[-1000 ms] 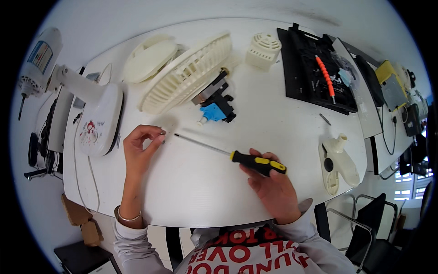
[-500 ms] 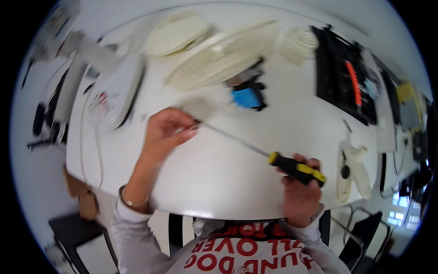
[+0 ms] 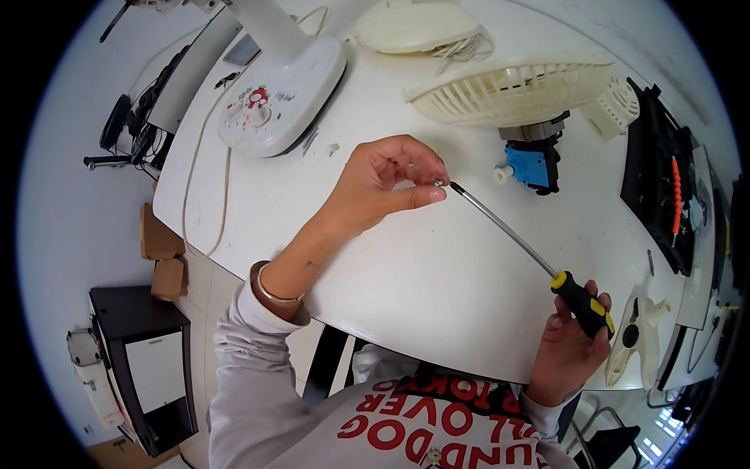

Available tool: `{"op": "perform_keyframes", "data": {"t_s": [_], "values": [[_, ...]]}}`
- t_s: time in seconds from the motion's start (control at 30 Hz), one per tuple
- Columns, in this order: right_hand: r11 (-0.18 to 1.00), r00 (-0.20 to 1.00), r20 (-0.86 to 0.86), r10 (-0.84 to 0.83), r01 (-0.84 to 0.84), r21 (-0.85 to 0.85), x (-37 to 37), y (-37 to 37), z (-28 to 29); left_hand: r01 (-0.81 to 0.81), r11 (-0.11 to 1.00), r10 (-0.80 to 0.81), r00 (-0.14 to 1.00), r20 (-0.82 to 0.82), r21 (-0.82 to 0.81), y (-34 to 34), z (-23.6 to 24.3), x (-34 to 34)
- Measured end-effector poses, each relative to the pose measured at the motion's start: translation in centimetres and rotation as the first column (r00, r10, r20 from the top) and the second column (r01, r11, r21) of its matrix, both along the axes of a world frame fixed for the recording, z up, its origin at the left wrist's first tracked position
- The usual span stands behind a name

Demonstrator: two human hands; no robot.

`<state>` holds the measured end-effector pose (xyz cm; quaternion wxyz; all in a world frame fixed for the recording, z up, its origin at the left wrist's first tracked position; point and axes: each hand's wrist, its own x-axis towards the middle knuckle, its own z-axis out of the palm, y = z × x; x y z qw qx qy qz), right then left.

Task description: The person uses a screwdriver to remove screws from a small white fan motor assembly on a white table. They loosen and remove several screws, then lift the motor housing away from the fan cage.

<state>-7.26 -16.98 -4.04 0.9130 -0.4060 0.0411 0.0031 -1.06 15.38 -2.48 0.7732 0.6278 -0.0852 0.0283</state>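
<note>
My left hand (image 3: 391,176) is closed in a pinch over the white table (image 3: 406,289), with a small silver screw (image 3: 439,182) between thumb and fingertips. Right beside the screw is the dark tip of a screwdriver (image 3: 508,230); whether the two touch I cannot tell. My right hand (image 3: 564,356), near the table's front edge, grips the screwdriver's black and yellow handle, its shaft slanting up and left. Beyond the tip lies a cream fan part with a slatted rim (image 3: 500,94), a motor with a blue housing (image 3: 529,166) at its near side.
A white fan base (image 3: 285,105) with its cord stands at the left. Behind are a cream base (image 3: 414,27) and a small vented cover (image 3: 612,109). A black tool case (image 3: 652,176) with an orange rod (image 3: 676,199) lies right, near a cream bracket (image 3: 642,336).
My view has turned, so the whole scene sits differently in the picture. Both hands keep their holds, and the screwdriver tip stays by my left fingertips.
</note>
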Motion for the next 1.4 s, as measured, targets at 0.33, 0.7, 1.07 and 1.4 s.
{"op": "perform_keyframes", "data": {"t_s": [0.33,0.7,1.07,1.4], "values": [[0.999,0.999,0.002,0.044,-0.044,0.009,0.2,-0.1,-0.3,-0.003,0.999,0.002,1.000,0.024,0.048,0.2,-0.1,0.1],[0.994,0.990,0.120,0.068,-0.056,-0.097,0.0,-0.2,0.1,0.033,0.991,-0.031,0.999,-0.012,0.128,1.3,-0.1,0.2],[0.981,0.990,0.099,0.104,-0.086,-0.175,-0.1,-0.2,0.3,0.188,0.982,-0.184,0.976,-0.112,0.020,2.8,-0.5,0.6],[0.926,0.945,0.271,0.186,-0.077,-0.369,-0.4,-0.3,0.5,0.250,0.955,-0.270,0.957,-0.110,-0.160,2.9,-1.3,0.7]]}}
